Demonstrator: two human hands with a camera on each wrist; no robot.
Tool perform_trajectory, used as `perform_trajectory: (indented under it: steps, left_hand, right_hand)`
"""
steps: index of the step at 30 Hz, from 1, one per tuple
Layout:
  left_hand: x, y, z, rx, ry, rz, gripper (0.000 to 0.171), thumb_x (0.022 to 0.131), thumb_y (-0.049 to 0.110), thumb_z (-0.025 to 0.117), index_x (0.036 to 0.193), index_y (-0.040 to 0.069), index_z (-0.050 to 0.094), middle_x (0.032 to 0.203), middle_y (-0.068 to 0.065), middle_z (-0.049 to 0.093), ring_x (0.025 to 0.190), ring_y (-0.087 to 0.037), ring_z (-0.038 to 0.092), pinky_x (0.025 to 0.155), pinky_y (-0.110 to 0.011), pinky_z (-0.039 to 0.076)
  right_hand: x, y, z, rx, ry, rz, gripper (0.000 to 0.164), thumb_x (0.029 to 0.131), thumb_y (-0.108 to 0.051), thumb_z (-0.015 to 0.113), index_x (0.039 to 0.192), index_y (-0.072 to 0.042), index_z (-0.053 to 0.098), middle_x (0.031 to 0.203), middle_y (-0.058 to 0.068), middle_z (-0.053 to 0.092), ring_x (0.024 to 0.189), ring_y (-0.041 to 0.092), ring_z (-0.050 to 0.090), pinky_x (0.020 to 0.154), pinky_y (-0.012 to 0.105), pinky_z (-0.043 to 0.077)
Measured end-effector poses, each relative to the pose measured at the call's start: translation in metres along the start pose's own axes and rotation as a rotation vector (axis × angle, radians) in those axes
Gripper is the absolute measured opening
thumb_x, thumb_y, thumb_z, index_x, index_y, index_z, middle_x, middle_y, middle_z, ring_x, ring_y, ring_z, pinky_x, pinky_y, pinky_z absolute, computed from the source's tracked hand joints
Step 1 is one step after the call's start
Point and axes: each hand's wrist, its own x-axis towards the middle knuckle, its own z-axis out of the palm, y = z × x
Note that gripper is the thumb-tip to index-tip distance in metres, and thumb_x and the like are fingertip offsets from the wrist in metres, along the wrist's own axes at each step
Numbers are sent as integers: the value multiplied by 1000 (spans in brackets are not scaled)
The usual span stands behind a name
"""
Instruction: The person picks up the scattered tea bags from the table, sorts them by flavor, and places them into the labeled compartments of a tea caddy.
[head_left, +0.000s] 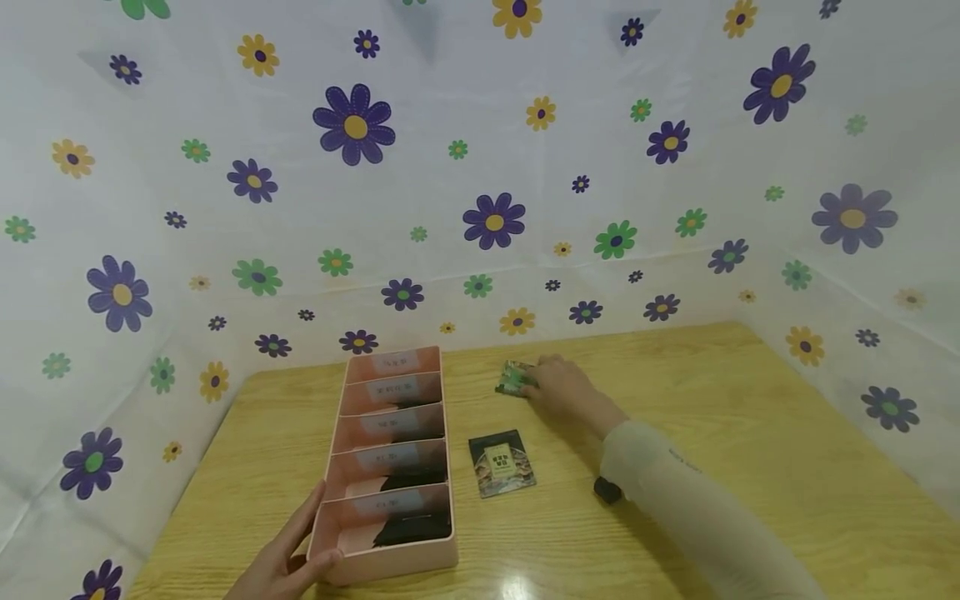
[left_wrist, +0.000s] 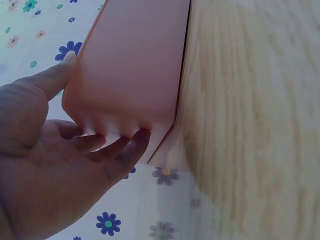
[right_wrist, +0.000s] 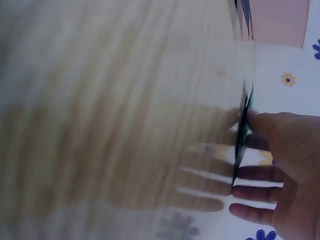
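A long pink box with several compartments stands on the table, its dividers bearing pale labels. My left hand grips its near left corner; the left wrist view has the thumb on one face and curled fingers on another. Beyond the box's right side, my right hand pinches a small green packet. That packet appears edge-on between thumb and fingers in the right wrist view, tilted up from the wood. Nearer me, a dark packet with a food picture lies flat. Black packets lie inside the nearer compartments.
The yellow wood table is bounded at the back and both sides by a white sheet printed with flowers. A small black object shows beside the right sleeve.
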Motion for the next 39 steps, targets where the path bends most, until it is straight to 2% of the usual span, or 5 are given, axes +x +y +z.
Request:
perform_trajectory:
  steps: [13, 18, 24, 31, 39]
  left_hand:
    - [1, -3, 1, 16, 36, -8, 85, 103, 14, 66, 167, 7, 10, 169, -24, 13, 145, -41, 19, 89, -31, 55]
    - [1, -3, 0, 22, 34, 6, 85, 102, 13, 66, 166, 6, 10, 168, -24, 13, 145, -42, 18, 88, -31, 55]
    - [1, -1, -1, 4, 3, 10, 85, 104, 12, 64, 166, 5, 8, 169, -24, 8, 146, -44, 15, 90, -30, 54]
    - [-1, 0, 0, 1, -2, -7, 86, 104, 16, 65, 167, 7, 7, 167, -30, 10, 145, -51, 23, 86, -31, 56]
    - [-2, 0, -3, -23, -37, -30, 85, 106, 16, 61, 166, 7, 2, 167, -32, 4, 145, -53, 23, 88, -31, 55]
  right_hand:
    - [-3, 1, -12, 16, -5, 124, 17, 102, -17, 65, 97, -2, 72, 86, 11, 65, 77, 25, 61, 69, 40, 56]
    - [6, 11, -25, 159, 73, 56, 23, 102, -9, 63, 117, 7, 70, 107, 20, 69, 98, 34, 66, 86, 47, 56]
    - [15, 17, -24, 270, -112, -126, 44, 106, -5, 52, 147, 12, 48, 152, 33, 43, 141, 48, 40, 116, 57, 32]
    - [15, 20, -13, 133, -222, -122, 45, 107, -15, 56, 148, 3, 51, 152, 27, 48, 139, 46, 43, 112, 64, 34]
    - [8, 23, -15, 142, -139, 12, 45, 91, -29, 81, 128, -3, 71, 124, 15, 70, 115, 36, 62, 102, 52, 48]
